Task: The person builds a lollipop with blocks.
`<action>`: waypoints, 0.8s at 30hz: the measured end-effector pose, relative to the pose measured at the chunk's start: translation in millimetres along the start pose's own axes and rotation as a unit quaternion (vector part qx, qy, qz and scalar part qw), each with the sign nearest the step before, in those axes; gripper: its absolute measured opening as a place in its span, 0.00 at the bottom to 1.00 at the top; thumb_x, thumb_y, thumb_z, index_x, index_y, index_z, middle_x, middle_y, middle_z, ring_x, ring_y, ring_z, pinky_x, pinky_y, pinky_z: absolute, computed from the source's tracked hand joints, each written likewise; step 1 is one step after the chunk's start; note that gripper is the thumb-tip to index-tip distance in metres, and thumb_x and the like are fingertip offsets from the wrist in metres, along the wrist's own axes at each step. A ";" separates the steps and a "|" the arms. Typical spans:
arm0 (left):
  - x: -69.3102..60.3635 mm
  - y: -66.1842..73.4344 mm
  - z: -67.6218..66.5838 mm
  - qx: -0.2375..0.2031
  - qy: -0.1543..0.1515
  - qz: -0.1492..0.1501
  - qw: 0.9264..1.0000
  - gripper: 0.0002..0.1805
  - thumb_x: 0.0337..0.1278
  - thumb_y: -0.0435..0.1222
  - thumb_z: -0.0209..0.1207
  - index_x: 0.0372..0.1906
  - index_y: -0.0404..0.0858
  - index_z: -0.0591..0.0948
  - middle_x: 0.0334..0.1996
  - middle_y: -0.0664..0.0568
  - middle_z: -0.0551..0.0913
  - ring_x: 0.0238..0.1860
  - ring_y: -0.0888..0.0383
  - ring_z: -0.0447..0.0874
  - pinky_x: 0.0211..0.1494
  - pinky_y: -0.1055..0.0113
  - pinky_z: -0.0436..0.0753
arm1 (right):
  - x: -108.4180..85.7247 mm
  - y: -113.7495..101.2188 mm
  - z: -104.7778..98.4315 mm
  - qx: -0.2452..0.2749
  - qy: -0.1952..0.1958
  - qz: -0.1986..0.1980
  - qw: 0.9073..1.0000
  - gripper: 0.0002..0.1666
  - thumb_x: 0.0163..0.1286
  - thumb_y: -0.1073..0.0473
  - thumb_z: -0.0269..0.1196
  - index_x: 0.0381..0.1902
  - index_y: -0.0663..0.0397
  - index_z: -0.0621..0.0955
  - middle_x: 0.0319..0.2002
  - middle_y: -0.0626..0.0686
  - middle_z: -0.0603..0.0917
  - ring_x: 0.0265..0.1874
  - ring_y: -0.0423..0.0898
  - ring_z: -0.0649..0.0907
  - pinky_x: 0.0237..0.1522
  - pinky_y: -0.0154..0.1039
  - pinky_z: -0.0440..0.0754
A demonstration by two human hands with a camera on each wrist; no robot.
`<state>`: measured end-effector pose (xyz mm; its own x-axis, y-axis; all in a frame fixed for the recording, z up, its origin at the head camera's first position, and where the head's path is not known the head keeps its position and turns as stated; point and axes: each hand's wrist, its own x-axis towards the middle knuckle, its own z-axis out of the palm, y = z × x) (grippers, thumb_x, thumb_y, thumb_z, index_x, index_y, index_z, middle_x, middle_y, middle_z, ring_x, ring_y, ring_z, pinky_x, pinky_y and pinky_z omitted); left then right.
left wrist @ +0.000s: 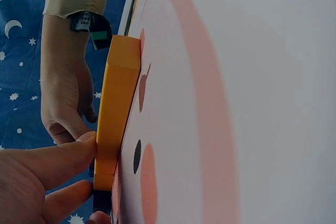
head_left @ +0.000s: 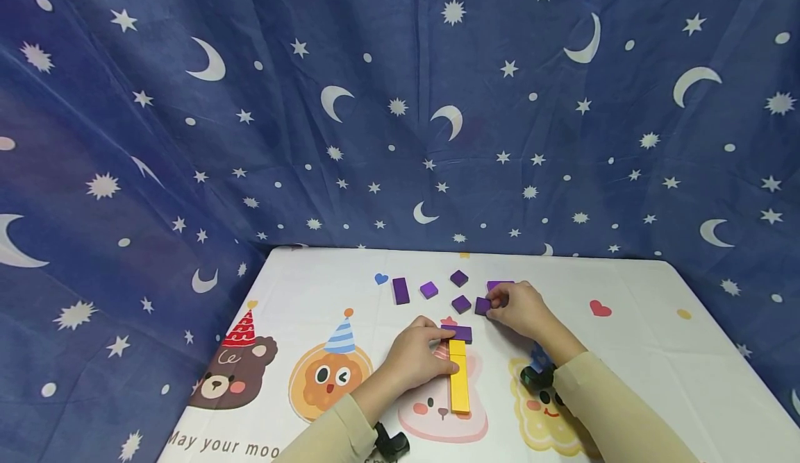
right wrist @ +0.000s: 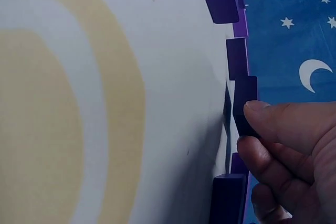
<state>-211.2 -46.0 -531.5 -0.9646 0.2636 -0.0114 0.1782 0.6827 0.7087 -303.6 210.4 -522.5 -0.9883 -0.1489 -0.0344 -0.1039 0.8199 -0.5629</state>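
Observation:
A bar of two yellow blocks (head_left: 459,386) lies end to end on the table, with a purple rectangular block (head_left: 461,333) across its far end. My left hand (head_left: 417,357) rests beside them; its thumb touches the side of the yellow block (left wrist: 114,103) and its forefinger touches the purple one. To the right, my right hand (head_left: 520,308) pinches a small purple block (right wrist: 245,98) between thumb and fingers, at or just above the tabletop. Behind that hand, another purple block (head_left: 500,284) is partly hidden.
Loose purple pieces lie farther back: an upright-lying rectangle (head_left: 401,291), a lighter small block (head_left: 428,289) and two dark small blocks, one behind (head_left: 459,278) the other. A printed white cloth (head_left: 637,366) covers the table. A blue star-and-moon curtain (head_left: 400,137) hangs behind.

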 end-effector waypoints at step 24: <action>-0.8 2.7 -1.3 0.003 -0.005 -0.006 1.000 0.34 0.46 0.47 0.84 0.63 0.55 0.89 0.49 0.59 0.79 0.47 0.60 0.77 0.52 0.65 0.78 | -5.6 -22.2 10.7 0.023 -0.011 -0.035 0.999 0.13 0.62 0.59 0.80 0.45 0.47 0.91 0.36 0.45 0.88 0.46 0.49 0.79 0.56 0.51 0.75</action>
<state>-210.2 -45.3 -528.6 -0.9647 0.2622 -0.0259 0.1685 0.6894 0.7045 -294.5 187.1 -518.6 -0.9761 -0.2173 -0.0104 -0.1674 0.7809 -0.6018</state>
